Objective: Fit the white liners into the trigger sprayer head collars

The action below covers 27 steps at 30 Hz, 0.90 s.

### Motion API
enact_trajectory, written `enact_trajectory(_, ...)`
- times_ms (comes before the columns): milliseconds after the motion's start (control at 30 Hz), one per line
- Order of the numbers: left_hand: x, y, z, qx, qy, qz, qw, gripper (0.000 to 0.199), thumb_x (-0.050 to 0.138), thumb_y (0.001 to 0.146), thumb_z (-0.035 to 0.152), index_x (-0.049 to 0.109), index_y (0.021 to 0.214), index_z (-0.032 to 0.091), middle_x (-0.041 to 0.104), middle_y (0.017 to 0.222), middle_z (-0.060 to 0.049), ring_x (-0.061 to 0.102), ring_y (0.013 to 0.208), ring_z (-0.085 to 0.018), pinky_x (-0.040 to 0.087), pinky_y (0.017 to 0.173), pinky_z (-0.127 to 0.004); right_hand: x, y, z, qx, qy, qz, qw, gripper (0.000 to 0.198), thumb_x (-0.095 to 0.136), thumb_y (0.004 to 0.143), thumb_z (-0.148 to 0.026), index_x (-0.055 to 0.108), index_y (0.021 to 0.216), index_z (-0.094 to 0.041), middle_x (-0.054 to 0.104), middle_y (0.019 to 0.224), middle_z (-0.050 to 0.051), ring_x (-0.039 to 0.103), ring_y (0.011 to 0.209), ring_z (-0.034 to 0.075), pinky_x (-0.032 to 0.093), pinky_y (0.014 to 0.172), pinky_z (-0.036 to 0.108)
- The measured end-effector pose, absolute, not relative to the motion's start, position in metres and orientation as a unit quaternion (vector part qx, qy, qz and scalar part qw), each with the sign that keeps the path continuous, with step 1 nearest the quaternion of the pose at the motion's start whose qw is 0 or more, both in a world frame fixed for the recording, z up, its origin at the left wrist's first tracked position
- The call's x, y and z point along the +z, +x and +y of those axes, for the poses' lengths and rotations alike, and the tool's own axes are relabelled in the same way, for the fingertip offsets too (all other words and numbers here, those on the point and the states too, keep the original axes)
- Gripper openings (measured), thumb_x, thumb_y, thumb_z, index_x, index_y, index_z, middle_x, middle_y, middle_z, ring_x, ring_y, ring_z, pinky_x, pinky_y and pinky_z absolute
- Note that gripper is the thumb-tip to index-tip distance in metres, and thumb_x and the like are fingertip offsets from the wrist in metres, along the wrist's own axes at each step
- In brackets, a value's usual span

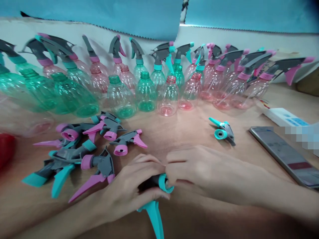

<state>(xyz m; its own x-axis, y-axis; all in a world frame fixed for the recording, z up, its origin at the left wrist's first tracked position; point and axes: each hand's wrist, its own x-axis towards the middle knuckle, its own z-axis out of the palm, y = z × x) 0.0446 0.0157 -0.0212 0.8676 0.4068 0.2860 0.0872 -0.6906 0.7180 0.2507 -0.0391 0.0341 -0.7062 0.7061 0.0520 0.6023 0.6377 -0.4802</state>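
My left hand (127, 186) is wrapped round a grey and turquoise trigger spray head (155, 217), its trigger pointing down toward me. The turquoise collar of this spray head faces right. At the collar's mouth, my right hand (196, 167) has its fingers pressed together; what they pinch, if anything, is hidden. Left of my hands lies a heap of loose spray heads (99, 166), grey with pink or turquoise parts. One more turquoise spray head (221, 133) lies apart, beyond my right hand.
Several clear green bottles (146, 93) and pink bottles (169, 98) stand open across the table (174, 132). Behind them are bottles with spray heads fitted (158, 66). A phone (284, 154) and a white box (284, 117) lie at right. Something red (6, 149) is at the left edge.
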Motion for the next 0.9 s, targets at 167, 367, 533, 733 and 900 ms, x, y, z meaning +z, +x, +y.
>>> enact_trajectory(167,-0.02,0.044,0.016,0.236,0.89,0.133,0.367,0.026,0.069,0.082,0.026,0.06,0.105,0.019,0.066,0.089,-0.002,0.059,0.086,-0.017,0.048,0.078,-0.028,0.023,0.25,-0.041,0.284,-0.401,-0.843,0.218,0.013,0.057,0.083,-0.006,0.06,0.076,-0.015,0.053,0.075,-0.003,0.049,0.066,0.007,0.037,0.058,0.018)
enact_trajectory(367,-0.026,0.041,0.016,0.288,0.891,0.145,0.321,0.026,0.064,0.085,0.034,0.058,0.104,0.019,0.066,0.088,-0.004,0.059,0.084,-0.019,0.05,0.074,-0.031,0.009,0.236,-0.045,0.331,-0.473,-0.735,0.357,0.014,0.067,0.067,-0.002,0.059,0.065,-0.014,0.055,0.061,-0.007,0.049,0.056,0.003,0.036,0.053,0.014)
enact_trajectory(533,-0.025,0.042,0.014,0.334,0.886,0.173,0.273,0.022,0.066,0.084,0.031,0.058,0.101,0.02,0.066,0.085,-0.004,0.06,0.081,-0.019,0.051,0.073,-0.035,0.005,0.225,-0.05,0.468,-0.549,-0.586,0.369,0.016,0.066,0.071,-0.013,0.055,0.061,-0.016,0.057,0.057,-0.006,0.047,0.053,0.005,0.034,0.045,0.014)
enact_trajectory(733,-0.025,0.043,0.011,0.361,0.89,0.186,0.207,0.019,0.067,0.083,0.029,0.056,0.096,0.02,0.067,0.082,-0.003,0.059,0.074,-0.018,0.047,0.068,-0.036,-0.001,0.223,-0.052,0.53,-0.558,-0.504,0.393,0.021,0.069,0.073,-0.022,0.051,0.063,-0.018,0.057,0.06,-0.006,0.048,0.056,0.006,0.035,0.048,0.017)
enact_trajectory(900,-0.027,0.043,0.011,0.351,0.898,0.182,0.194,0.017,0.065,0.085,0.028,0.056,0.096,0.019,0.066,0.084,-0.004,0.057,0.074,-0.018,0.044,0.067,-0.036,-0.002,0.222,-0.051,0.529,-0.55,-0.507,0.402,0.019,0.068,0.072,-0.018,0.051,0.064,-0.018,0.059,0.063,-0.006,0.051,0.059,0.007,0.038,0.05,0.017)
